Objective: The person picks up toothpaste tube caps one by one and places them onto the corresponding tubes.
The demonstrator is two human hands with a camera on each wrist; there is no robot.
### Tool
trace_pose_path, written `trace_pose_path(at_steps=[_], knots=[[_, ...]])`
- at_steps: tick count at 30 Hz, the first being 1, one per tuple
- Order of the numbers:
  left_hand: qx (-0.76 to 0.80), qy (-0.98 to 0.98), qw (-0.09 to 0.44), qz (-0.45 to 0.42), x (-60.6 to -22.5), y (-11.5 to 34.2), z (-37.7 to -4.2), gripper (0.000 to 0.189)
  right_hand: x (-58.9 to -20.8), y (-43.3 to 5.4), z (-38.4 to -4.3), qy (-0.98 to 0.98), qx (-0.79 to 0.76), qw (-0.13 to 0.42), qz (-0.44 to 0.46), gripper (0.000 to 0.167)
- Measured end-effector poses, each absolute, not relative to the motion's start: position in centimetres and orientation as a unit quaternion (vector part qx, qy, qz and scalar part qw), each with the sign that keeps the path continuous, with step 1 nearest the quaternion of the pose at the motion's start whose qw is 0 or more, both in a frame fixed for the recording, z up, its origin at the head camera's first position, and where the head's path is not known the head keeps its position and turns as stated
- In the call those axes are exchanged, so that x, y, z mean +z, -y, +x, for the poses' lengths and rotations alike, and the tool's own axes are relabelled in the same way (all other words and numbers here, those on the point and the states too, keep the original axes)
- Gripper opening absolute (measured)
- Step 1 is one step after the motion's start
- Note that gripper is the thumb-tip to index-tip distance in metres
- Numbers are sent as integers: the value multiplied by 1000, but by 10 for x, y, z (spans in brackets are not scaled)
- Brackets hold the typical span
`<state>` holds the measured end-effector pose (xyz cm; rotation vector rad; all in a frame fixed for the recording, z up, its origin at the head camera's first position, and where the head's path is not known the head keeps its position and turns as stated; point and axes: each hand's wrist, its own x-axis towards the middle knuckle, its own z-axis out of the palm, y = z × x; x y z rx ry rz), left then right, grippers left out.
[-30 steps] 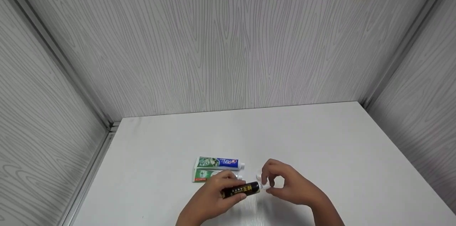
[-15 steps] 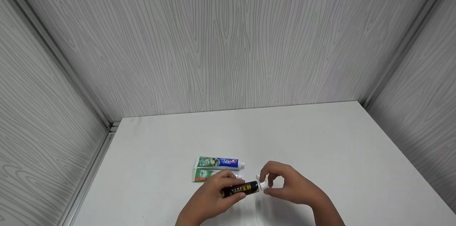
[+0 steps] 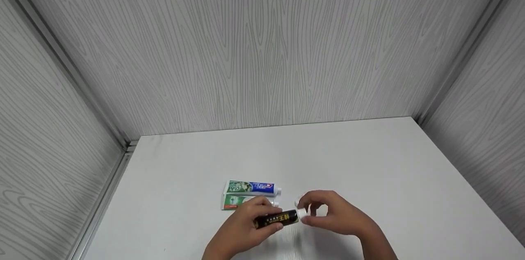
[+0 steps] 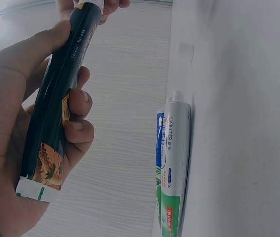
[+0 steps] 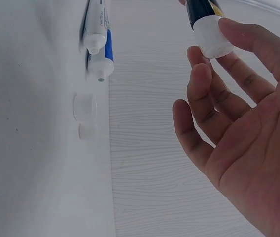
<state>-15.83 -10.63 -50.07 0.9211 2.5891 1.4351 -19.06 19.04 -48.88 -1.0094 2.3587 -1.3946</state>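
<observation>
My left hand [image 3: 250, 225] grips a black toothpaste tube [image 4: 56, 94] with gold lettering, its fingers curled round the body. The tube lies nearly level above the table, its cap end toward my right hand. A white cap [image 5: 211, 37] sits at that end, right against the black shoulder. My right hand [image 3: 334, 213] pinches this cap between thumb and index finger, while its other fingers are loosely bent. Behind the left hand lie a blue-and-green toothpaste tube [image 3: 251, 187] and a green-and-white one [image 4: 177, 143], side by side, both nozzles pointing right.
Two loose white caps, a larger cap [image 5: 85, 107] and a smaller cap [image 5: 87, 131], rest on the white table [image 3: 184, 169] near the uncapped tubes. Grey wood-grain panels [image 3: 246, 46] enclose the table at the back and both sides.
My right hand has brought the white cap slightly left, up against the black tube's end, and its knuckles have dipped a little. The left hand stays in place; the other tubes have not moved.
</observation>
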Motion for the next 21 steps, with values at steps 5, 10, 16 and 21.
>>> trace_pose_path(at_steps=[5, 10, 16, 21], knots=[[462, -837, 23, 292, -500, 105, -158, 28, -486, -191, -191, -807, -474, 129, -327, 15], [459, -841, 28, 284, -500, 104, -158, 27, -485, -191, -191, -814, -470, 134, -314, 15], [462, -836, 19, 297, -501, 105, -158, 27, -486, -191, -192, -822, -457, 131, -314, 18], [464, -835, 20, 294, -501, 106, -158, 28, -486, -194, -192, -818, -466, 112, -317, 23]])
